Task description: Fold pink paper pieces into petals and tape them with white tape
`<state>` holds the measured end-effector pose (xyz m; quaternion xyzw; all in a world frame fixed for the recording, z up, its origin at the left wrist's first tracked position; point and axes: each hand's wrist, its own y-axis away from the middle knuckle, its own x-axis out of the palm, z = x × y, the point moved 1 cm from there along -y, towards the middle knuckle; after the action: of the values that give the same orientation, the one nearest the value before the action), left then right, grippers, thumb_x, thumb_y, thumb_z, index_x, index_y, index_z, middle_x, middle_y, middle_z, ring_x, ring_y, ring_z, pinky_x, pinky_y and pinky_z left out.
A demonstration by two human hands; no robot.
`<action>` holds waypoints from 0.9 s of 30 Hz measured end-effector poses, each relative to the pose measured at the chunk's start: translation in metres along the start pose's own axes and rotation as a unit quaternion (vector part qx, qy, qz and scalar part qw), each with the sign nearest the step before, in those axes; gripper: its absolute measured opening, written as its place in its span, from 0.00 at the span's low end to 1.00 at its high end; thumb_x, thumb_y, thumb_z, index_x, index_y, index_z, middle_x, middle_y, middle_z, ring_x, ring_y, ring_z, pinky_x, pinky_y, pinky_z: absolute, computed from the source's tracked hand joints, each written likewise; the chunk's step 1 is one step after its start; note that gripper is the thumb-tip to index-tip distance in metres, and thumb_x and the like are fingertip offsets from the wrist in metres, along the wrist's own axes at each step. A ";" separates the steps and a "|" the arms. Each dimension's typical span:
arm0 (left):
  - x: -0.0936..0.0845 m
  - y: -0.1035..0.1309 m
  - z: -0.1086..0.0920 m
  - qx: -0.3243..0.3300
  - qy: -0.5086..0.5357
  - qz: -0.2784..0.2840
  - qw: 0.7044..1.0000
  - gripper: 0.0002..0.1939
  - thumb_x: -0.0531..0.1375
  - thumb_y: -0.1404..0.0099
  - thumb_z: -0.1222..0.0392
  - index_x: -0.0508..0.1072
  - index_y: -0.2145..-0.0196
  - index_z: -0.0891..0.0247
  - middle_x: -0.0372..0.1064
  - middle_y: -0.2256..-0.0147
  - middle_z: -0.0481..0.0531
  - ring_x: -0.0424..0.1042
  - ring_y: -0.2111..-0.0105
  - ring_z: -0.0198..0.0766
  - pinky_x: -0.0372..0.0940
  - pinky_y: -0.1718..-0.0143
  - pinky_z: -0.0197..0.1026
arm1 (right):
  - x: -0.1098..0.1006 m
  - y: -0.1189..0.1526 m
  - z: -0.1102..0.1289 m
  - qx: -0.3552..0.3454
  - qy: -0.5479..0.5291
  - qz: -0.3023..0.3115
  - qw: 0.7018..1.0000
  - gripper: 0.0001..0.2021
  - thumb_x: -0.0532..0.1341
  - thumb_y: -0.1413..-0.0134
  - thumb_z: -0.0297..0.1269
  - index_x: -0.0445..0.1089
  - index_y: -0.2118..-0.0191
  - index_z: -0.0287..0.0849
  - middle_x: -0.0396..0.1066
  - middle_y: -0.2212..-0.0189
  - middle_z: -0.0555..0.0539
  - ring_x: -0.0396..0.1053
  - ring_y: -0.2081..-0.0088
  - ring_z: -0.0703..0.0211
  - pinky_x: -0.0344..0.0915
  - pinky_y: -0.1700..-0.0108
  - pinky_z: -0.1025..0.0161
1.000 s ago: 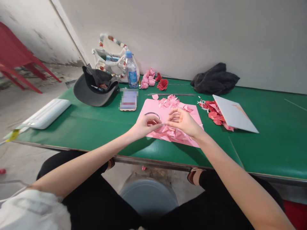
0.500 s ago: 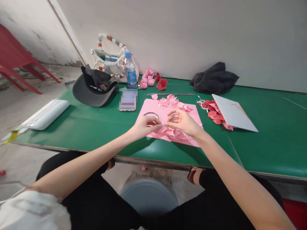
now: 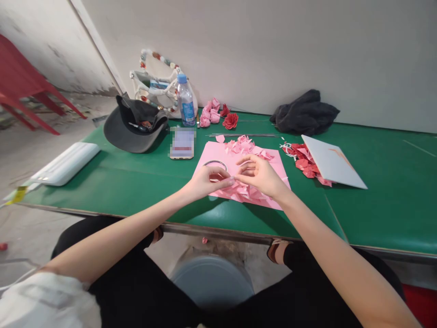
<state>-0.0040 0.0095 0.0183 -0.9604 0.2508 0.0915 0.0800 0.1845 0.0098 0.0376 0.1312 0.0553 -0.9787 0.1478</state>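
Over a pink paper sheet (image 3: 202, 157), my left hand (image 3: 208, 181) and my right hand (image 3: 260, 176) meet at the fingertips. Each pinches thumb against forefinger, and what lies between them is too small and covered to make out. The other fingers of my right hand are loosely curled. Beneath the hands is a heap of folded pink paper pieces (image 3: 251, 193), with more pink pieces (image 3: 243, 145) behind them on the sheet. A dark ring-shaped thing (image 3: 218, 161) shows just behind my left hand.
On the green tabletop (image 3: 136, 182) are a phone (image 3: 182, 143), a cap (image 3: 136, 127), a bottle (image 3: 187, 107), a beaded bag (image 3: 162, 93), paper flowers (image 3: 230, 120), thin wires (image 3: 246, 135) and black cloth (image 3: 305, 111). To the right, a white board (image 3: 332, 161) leans on red paper pieces (image 3: 305, 166).
My fingertips have shifted slightly to the right, still pinched together, with my left thumb a little further over. The things on the table stay where they were.
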 end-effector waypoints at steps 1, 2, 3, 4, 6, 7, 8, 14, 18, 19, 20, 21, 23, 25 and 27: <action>0.000 0.000 0.000 0.000 -0.004 -0.005 1.000 0.16 0.65 0.44 0.50 0.76 0.69 0.68 0.71 0.69 0.54 0.71 0.68 0.38 0.68 0.63 0.40 | 0.001 0.001 0.001 -0.011 0.006 -0.001 1.000 0.15 0.68 0.57 0.33 0.65 0.61 0.42 0.70 0.68 0.49 0.72 0.67 0.59 0.73 0.61 0.56; 0.000 0.000 0.000 0.001 -0.008 -0.012 1.000 0.16 0.64 0.43 0.49 0.76 0.70 0.68 0.71 0.70 0.54 0.70 0.70 0.37 0.67 0.65 0.39 | 0.003 0.002 0.002 -0.020 0.011 -0.003 1.000 0.15 0.67 0.56 0.33 0.66 0.61 0.42 0.70 0.68 0.49 0.72 0.66 0.59 0.73 0.60 0.56; 0.001 0.000 0.001 0.003 -0.011 -0.020 1.000 0.16 0.64 0.43 0.49 0.76 0.71 0.68 0.70 0.71 0.53 0.69 0.71 0.36 0.66 0.66 0.38 | 0.003 0.003 0.002 -0.026 0.013 -0.006 1.000 0.15 0.67 0.56 0.33 0.66 0.60 0.42 0.70 0.68 0.49 0.72 0.67 0.60 0.73 0.60 0.57; 0.001 0.000 0.001 0.005 -0.011 -0.026 1.000 0.16 0.64 0.43 0.49 0.76 0.71 0.68 0.69 0.72 0.53 0.68 0.71 0.36 0.65 0.68 0.38 | 0.004 0.003 0.001 -0.029 0.011 -0.010 0.999 0.17 0.67 0.56 0.33 0.66 0.58 0.43 0.69 0.66 0.49 0.72 0.67 0.60 0.73 0.61 0.57; 0.001 -0.001 0.001 0.006 -0.012 -0.032 0.999 0.16 0.64 0.43 0.49 0.75 0.72 0.68 0.69 0.73 0.52 0.67 0.72 0.35 0.63 0.70 0.37 | 0.003 0.002 -0.002 -0.035 0.003 -0.021 0.999 0.23 0.68 0.57 0.33 0.64 0.52 0.46 0.69 0.60 0.47 0.72 0.68 0.61 0.74 0.63 0.58; 0.000 0.000 0.002 0.004 -0.011 -0.034 0.999 0.16 0.64 0.43 0.49 0.75 0.72 0.68 0.69 0.74 0.52 0.67 0.73 0.35 0.62 0.71 0.36 | 0.002 0.001 -0.003 -0.041 -0.001 -0.026 0.999 0.26 0.68 0.58 0.33 0.63 0.50 0.48 0.67 0.55 0.46 0.72 0.67 0.61 0.74 0.63 0.59; 0.000 0.000 0.002 0.002 -0.010 -0.037 0.999 0.16 0.64 0.43 0.49 0.75 0.72 0.68 0.68 0.74 0.52 0.66 0.73 0.35 0.62 0.72 0.36 | 0.002 0.000 -0.005 -0.047 -0.005 -0.031 0.998 0.27 0.68 0.57 0.34 0.63 0.49 0.49 0.66 0.52 0.46 0.72 0.65 0.61 0.74 0.63 0.59; 0.002 0.002 -0.001 -0.007 0.018 -0.057 0.998 0.15 0.65 0.44 0.50 0.76 0.72 0.68 0.69 0.74 0.52 0.66 0.73 0.35 0.61 0.71 0.36 | 0.006 -0.001 -0.006 -0.039 -0.016 0.003 0.999 0.15 0.63 0.49 0.37 0.67 0.54 0.44 0.71 0.59 0.45 0.72 0.58 0.56 0.73 0.55 0.55; 0.002 0.001 -0.003 0.008 -0.011 -0.067 0.998 0.15 0.61 0.39 0.50 0.76 0.70 0.67 0.72 0.69 0.55 0.70 0.68 0.38 0.64 0.64 0.38 | 0.001 -0.002 -0.003 -0.037 -0.004 -0.014 0.999 0.18 0.65 0.52 0.34 0.67 0.53 0.44 0.72 0.68 0.48 0.73 0.65 0.58 0.72 0.59 0.56; 0.000 0.000 -0.003 0.012 -0.025 -0.071 0.997 0.15 0.59 0.38 0.50 0.76 0.67 0.67 0.73 0.66 0.56 0.70 0.66 0.39 0.64 0.63 0.39 | -0.003 -0.003 -0.004 -0.032 0.001 -0.014 0.999 0.18 0.66 0.53 0.33 0.67 0.53 0.44 0.72 0.69 0.49 0.73 0.66 0.58 0.72 0.60 0.57; -0.003 -0.001 -0.002 0.017 -0.047 -0.073 0.996 0.15 0.58 0.37 0.51 0.76 0.64 0.66 0.73 0.63 0.56 0.71 0.64 0.40 0.65 0.61 0.39 | -0.007 -0.004 -0.007 -0.022 0.010 -0.004 1.000 0.19 0.66 0.54 0.33 0.67 0.53 0.44 0.72 0.70 0.49 0.73 0.66 0.58 0.72 0.61 0.57; -0.007 -0.002 0.000 0.023 -0.075 -0.071 0.994 0.14 0.58 0.37 0.52 0.76 0.61 0.65 0.73 0.59 0.57 0.71 0.63 0.40 0.65 0.61 0.40 | -0.010 -0.005 -0.010 -0.012 0.025 0.012 1.000 0.19 0.66 0.54 0.32 0.67 0.53 0.43 0.72 0.70 0.49 0.73 0.67 0.57 0.72 0.61 0.57; -0.015 -0.004 0.005 0.033 -0.179 -0.043 0.982 0.14 0.62 0.41 0.56 0.75 0.58 0.63 0.73 0.56 0.56 0.71 0.61 0.42 0.65 0.61 0.40 | -0.015 -0.006 -0.017 -0.002 0.071 0.048 0.996 0.18 0.66 0.54 0.31 0.68 0.55 0.42 0.72 0.70 0.48 0.73 0.68 0.57 0.71 0.62 0.57; -0.021 -0.005 0.012 0.025 -0.275 -0.015 0.961 0.11 0.63 0.44 0.60 0.76 0.62 0.63 0.74 0.64 0.56 0.71 0.64 0.44 0.64 0.62 0.41 | -0.015 -0.007 -0.023 -0.026 0.144 0.044 0.988 0.15 0.64 0.52 0.30 0.69 0.56 0.42 0.72 0.69 0.47 0.73 0.69 0.57 0.71 0.63 0.56; -0.024 -0.005 0.018 0.023 -0.316 -0.002 0.948 0.08 0.61 0.43 0.64 0.76 0.64 0.64 0.74 0.66 0.56 0.71 0.65 0.45 0.64 0.63 0.42 | -0.011 -0.007 -0.025 -0.072 0.217 0.029 0.973 0.13 0.62 0.49 0.30 0.70 0.56 0.43 0.73 0.66 0.45 0.73 0.65 0.54 0.70 0.60 0.53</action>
<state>-0.0248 0.0286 0.0065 -0.8805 0.2128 0.3847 0.1772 0.1990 0.0228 0.0173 0.3305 0.1527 -0.9158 0.1696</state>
